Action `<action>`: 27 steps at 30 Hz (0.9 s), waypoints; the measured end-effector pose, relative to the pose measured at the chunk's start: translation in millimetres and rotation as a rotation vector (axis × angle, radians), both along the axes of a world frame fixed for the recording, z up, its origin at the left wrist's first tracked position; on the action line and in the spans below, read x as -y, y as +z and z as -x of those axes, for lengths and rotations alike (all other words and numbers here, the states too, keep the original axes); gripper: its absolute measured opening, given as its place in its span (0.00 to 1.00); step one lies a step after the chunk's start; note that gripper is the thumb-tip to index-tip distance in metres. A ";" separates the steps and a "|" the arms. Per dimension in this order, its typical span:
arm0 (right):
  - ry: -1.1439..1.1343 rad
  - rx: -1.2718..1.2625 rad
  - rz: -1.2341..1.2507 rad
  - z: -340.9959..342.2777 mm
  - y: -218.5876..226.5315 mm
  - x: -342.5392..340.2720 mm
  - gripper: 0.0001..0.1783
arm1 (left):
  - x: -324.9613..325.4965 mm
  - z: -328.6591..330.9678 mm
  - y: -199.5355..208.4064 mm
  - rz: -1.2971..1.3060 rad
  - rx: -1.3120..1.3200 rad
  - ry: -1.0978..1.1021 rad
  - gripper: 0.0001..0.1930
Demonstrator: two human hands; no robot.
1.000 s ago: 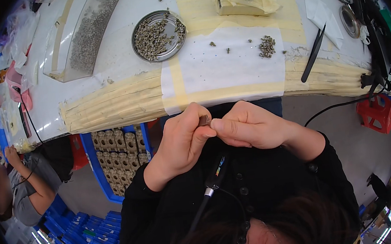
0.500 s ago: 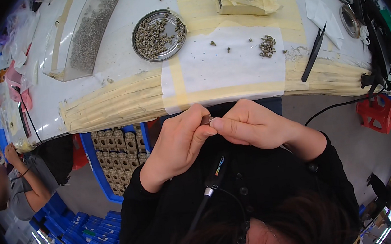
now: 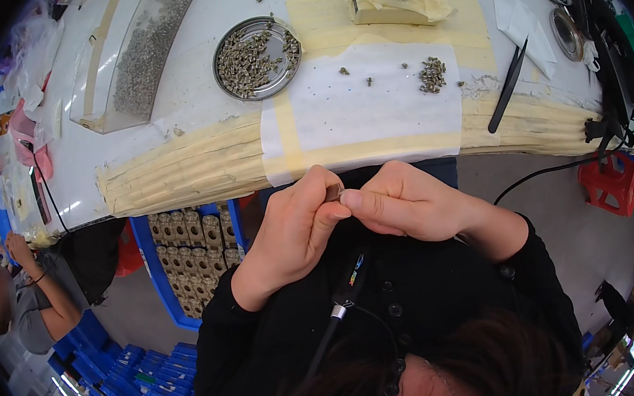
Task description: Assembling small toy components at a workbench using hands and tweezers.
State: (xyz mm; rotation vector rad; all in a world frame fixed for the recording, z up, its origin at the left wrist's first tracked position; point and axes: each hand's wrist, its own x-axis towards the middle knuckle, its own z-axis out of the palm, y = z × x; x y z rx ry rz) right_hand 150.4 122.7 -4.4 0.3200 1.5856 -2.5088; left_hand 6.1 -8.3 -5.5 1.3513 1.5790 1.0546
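Note:
My left hand [image 3: 294,235] and my right hand [image 3: 418,203] meet in front of my body, just off the table's near edge. Both are closed, thumbs and fingertips pinched together around a tiny metallic piece [image 3: 335,192]. Fingers cover most of it, so its kind cannot be made out. Beyond the hands lies a white sheet [image 3: 370,119] taped to the table. On it sit a small heap of little metal parts [image 3: 432,75] and a few loose ones. A round metal dish [image 3: 257,57] full of similar small parts stands at the sheet's left.
Black tweezers [image 3: 508,85] lie on the right, near a white tissue [image 3: 523,25]. A tape-covered block [image 3: 397,0] stands at the back. At the left is a clear tray [image 3: 143,54] of tiny parts. Below the table edge sits a blue crate [image 3: 162,280]. Another person [image 3: 41,296] works at far left.
My hands stay almost in place, still pinched together, with only a very slight shift of the left wrist. At far left the other person's hand has moved a little.

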 end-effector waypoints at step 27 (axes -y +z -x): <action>-0.380 -0.216 -0.593 -0.4 4.0 7.5 0.21 | 15.2 3.4 -18.7 -0.220 0.456 0.212 0.14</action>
